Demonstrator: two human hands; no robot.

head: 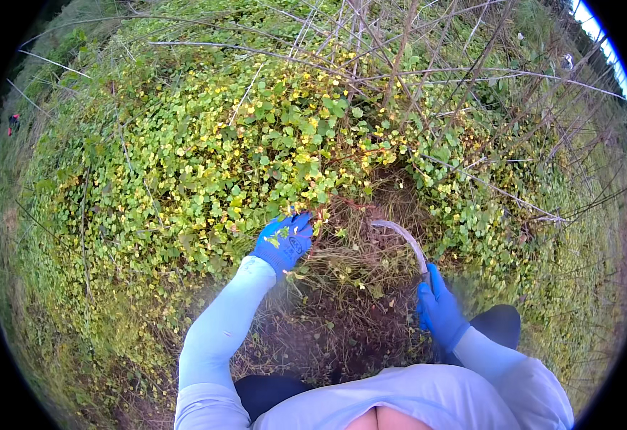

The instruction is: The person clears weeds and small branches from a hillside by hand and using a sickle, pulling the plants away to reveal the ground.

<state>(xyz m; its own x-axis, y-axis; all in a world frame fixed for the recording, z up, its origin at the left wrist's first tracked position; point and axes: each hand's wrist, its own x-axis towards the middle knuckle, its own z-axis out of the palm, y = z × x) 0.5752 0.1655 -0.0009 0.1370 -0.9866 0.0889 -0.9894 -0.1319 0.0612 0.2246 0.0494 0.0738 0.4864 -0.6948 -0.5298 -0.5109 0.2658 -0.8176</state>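
Note:
My left hand [286, 241], in a blue work glove, reaches into the edge of a low mat of green and yellow leafy plants [270, 156]; its fingertips are partly behind leaves, so a grip on stems cannot be made out. To the right, my right hand [438, 306], gloved in blue too, is closed around the handle of a sickle [411, 240]. The curved blade points up and left, its tip over dry cut-looking stems [356, 242] between the hands. Bare dark soil [340, 333] with plant litter lies nearer to me.
Thin dry branches [399, 48] rise and arch over the plants at the top and upper right. A long fallen twig [501, 192] crosses the leaves on the right. Far off at the left edge is a small red and dark figure [14, 124], perhaps a person.

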